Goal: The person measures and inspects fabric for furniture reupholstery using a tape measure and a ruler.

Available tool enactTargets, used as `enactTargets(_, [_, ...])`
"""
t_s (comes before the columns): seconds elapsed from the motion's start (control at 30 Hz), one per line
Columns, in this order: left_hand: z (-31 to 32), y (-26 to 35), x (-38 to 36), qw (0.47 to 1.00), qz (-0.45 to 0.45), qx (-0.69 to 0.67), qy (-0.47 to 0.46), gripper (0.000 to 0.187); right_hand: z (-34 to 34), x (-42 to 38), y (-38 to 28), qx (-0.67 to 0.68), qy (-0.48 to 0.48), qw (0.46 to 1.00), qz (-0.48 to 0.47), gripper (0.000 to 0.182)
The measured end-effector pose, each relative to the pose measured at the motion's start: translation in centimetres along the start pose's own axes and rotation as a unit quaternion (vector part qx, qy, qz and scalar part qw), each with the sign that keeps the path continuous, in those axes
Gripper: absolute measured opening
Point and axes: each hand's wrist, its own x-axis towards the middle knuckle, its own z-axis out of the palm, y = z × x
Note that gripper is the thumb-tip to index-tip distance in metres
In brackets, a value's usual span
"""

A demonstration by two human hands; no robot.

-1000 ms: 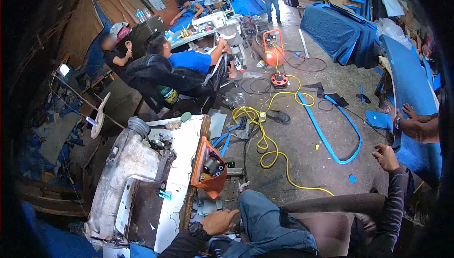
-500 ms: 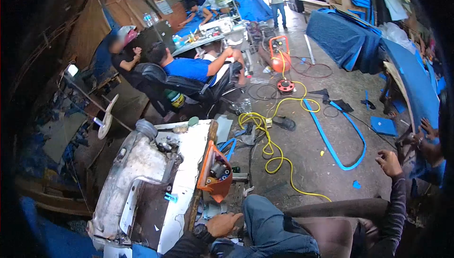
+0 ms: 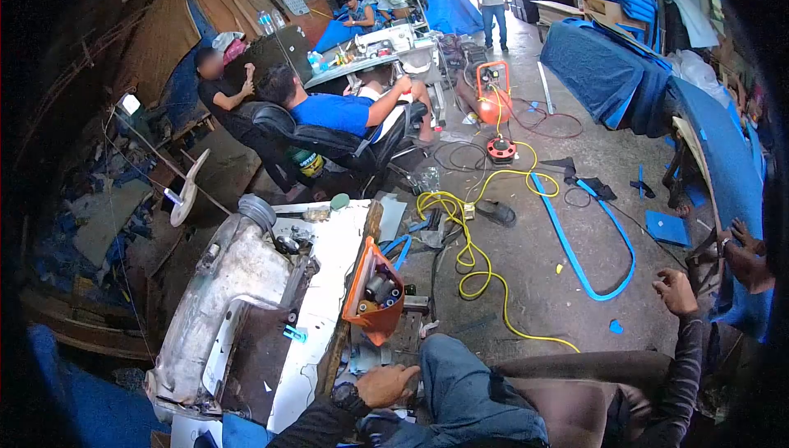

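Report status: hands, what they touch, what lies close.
Left hand open, resting by the knee, below the orange bin. Right hand raised, empty, fingers curled. Another person's hand on the blue panel. Yellow hose across the floor.

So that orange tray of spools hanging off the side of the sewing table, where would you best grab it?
Probably by the upper rim of the orange tray, coming from above on its open side. It hangs tilted against the white table edge with spools loose inside, so a grip on the rim keeps them from spilling. The left hand rests just below it on the knee.
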Motion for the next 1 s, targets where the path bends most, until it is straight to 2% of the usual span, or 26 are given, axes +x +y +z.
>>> enactTargets(0.1, [-0.9, 0.6, -0.2, 1.000, -0.008, 0.001, -0.014, 0.063, -1.0, -0.8, -2.8, -0.002, -0.013, 0.999, 0.035, 0.034])
enactTargets(0.2, [-1.0, 0.7, -0.1, 1.000, -0.009, -0.001, -0.019, 0.064, -1.0, -0.8, -2.7, -0.002, -0.013, 1.000, 0.024, 0.035])
enactTargets(0.3, [-1.1, 0.7, -0.2, 1.000, -0.004, 0.000, -0.016, 0.065, 0.1, 0.1, 0.2, -0.005, 0.003, 0.999, -0.038, 0.031])
enactTargets(0.5, [-1.2, 0.8, -0.1, 0.999, -0.009, 0.003, -0.033, 0.064, 1.0, 0.9, 3.0, 0.006, 0.007, 0.998, -0.067, 0.029])
enactTargets(0.6, [-1.3, 0.9, -0.2, 0.999, -0.008, 0.003, -0.034, 0.063, -0.8, -0.5, -1.8, -0.002, -0.023, 1.000, 0.017, 0.034])
enactTargets(1.0, [-0.6, 0.7, -0.1, 1.000, -0.008, 0.001, -0.013, 0.061, 0.9, 0.6, 2.0, 0.036, 0.007, 0.999, -0.025, 0.032])
